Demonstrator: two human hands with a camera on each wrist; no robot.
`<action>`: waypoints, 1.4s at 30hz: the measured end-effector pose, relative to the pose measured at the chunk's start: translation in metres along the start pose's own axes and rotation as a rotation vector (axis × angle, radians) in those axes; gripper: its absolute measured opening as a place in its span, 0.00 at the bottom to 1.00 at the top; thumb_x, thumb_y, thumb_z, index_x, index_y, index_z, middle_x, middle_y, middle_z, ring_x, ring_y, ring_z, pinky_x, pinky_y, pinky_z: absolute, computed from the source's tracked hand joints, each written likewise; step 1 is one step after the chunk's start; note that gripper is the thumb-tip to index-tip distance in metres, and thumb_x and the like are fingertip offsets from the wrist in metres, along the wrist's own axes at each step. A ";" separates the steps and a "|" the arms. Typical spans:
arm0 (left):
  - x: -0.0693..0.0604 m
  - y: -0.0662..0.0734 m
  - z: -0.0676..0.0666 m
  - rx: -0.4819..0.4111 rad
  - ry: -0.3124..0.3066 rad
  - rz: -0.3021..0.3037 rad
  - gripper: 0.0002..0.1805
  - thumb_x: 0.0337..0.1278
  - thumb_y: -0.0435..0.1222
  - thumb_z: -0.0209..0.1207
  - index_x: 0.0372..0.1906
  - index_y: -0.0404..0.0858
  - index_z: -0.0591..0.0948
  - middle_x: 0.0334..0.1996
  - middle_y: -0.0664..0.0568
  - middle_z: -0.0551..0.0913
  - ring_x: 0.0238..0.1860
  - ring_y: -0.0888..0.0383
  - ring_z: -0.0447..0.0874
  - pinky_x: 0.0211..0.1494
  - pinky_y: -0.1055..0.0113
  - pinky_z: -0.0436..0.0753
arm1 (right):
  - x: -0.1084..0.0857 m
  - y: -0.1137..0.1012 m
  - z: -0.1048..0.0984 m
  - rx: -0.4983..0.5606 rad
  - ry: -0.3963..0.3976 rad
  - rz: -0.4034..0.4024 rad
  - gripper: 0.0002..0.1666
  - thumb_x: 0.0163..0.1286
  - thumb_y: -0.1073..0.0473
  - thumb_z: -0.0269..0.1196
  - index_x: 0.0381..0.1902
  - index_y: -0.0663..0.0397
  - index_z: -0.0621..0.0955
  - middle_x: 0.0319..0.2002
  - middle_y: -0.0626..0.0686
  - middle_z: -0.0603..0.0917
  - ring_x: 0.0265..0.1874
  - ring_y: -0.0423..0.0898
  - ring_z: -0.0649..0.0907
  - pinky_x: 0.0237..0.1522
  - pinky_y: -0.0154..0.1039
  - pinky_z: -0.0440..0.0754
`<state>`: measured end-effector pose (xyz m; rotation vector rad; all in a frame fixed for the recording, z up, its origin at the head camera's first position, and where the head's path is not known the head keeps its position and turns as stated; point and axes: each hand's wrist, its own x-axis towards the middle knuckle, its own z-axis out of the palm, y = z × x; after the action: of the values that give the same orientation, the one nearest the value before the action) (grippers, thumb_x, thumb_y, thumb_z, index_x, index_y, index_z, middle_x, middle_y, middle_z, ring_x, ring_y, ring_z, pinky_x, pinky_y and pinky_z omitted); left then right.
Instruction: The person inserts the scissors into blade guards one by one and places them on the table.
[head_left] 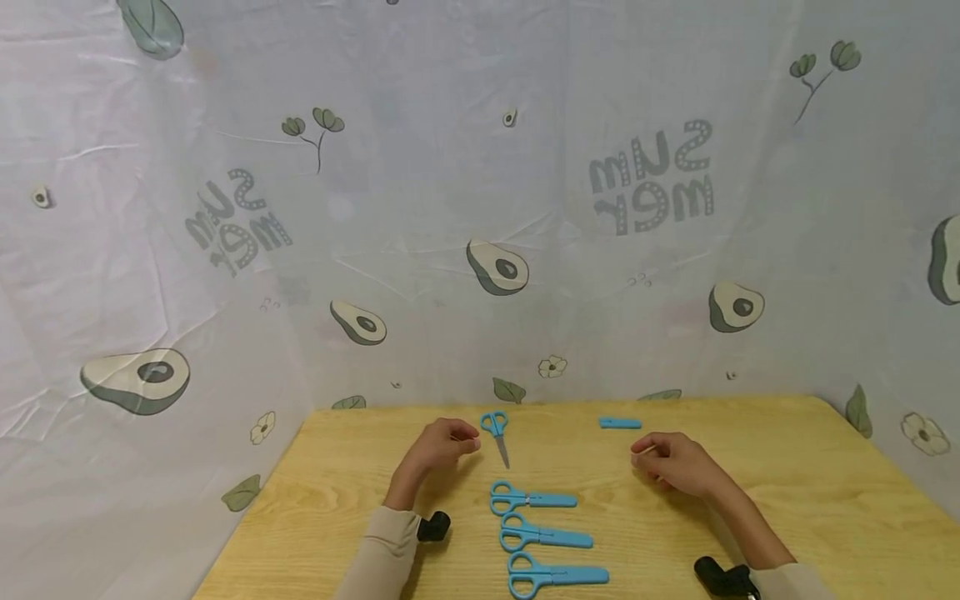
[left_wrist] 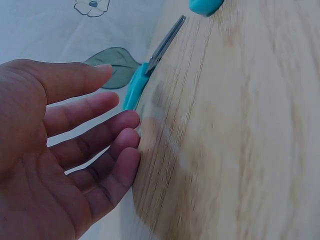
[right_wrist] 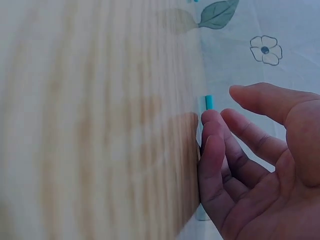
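My left hand (head_left: 442, 444) is over the table's left half, its fingers loosely bent around nothing. Just right of it lies a bare pair of scissors (head_left: 498, 437) with blue handles, blades toward me; the left wrist view shows these scissors (left_wrist: 135, 87) beyond the fingertips. My right hand (head_left: 675, 461) is relaxed and holds nothing. Behind it to the left lies a blue blade cover (head_left: 620, 423), partly hidden by fingers in the right wrist view. Between the hands and nearer me, three blue scissors in covers lie in a column: the back pair (head_left: 551, 500), the middle pair (head_left: 562, 537), the front pair (head_left: 573, 575).
A light wooden table (head_left: 322, 500) carries everything. Behind it and on both sides hangs a pale curtain (head_left: 420, 208) printed with avocados, leaves and flowers. A black wrist device (head_left: 433, 527) sits on the left wrist, another black device (head_left: 723, 577) on the right.
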<state>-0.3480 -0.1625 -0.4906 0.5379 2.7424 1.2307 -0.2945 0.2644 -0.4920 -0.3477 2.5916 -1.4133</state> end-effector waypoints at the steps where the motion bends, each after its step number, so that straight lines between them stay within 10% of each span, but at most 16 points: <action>1: 0.001 0.001 0.002 -0.001 -0.002 0.004 0.16 0.72 0.39 0.67 0.55 0.31 0.88 0.47 0.42 0.91 0.48 0.46 0.90 0.46 0.58 0.88 | 0.000 0.000 0.000 0.000 0.003 0.003 0.21 0.82 0.58 0.63 0.60 0.73 0.80 0.36 0.55 0.87 0.31 0.46 0.81 0.31 0.38 0.81; 12: 0.017 0.022 0.026 -0.001 -0.055 0.046 0.12 0.73 0.39 0.67 0.50 0.35 0.90 0.48 0.44 0.92 0.52 0.45 0.89 0.53 0.54 0.88 | 0.007 0.000 0.005 -0.069 0.051 -0.054 0.24 0.80 0.57 0.64 0.62 0.74 0.80 0.38 0.57 0.89 0.22 0.43 0.76 0.25 0.37 0.76; 27: 0.039 0.042 0.051 -0.013 -0.089 0.058 0.13 0.73 0.41 0.67 0.52 0.37 0.90 0.48 0.47 0.91 0.49 0.52 0.88 0.53 0.55 0.88 | 0.022 -0.012 0.009 -0.083 0.050 -0.055 0.23 0.80 0.57 0.64 0.62 0.71 0.81 0.46 0.60 0.90 0.34 0.47 0.83 0.29 0.39 0.81; 42: 0.051 0.046 0.047 0.003 -0.082 0.084 0.17 0.74 0.41 0.66 0.57 0.33 0.89 0.52 0.43 0.91 0.53 0.46 0.89 0.58 0.49 0.88 | 0.026 -0.003 0.002 -0.131 0.141 -0.045 0.21 0.80 0.58 0.64 0.60 0.69 0.82 0.46 0.61 0.89 0.32 0.47 0.84 0.30 0.39 0.83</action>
<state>-0.3726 -0.0834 -0.4853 0.6947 2.6803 1.1935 -0.3189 0.2535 -0.4912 -0.3366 2.8153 -1.3303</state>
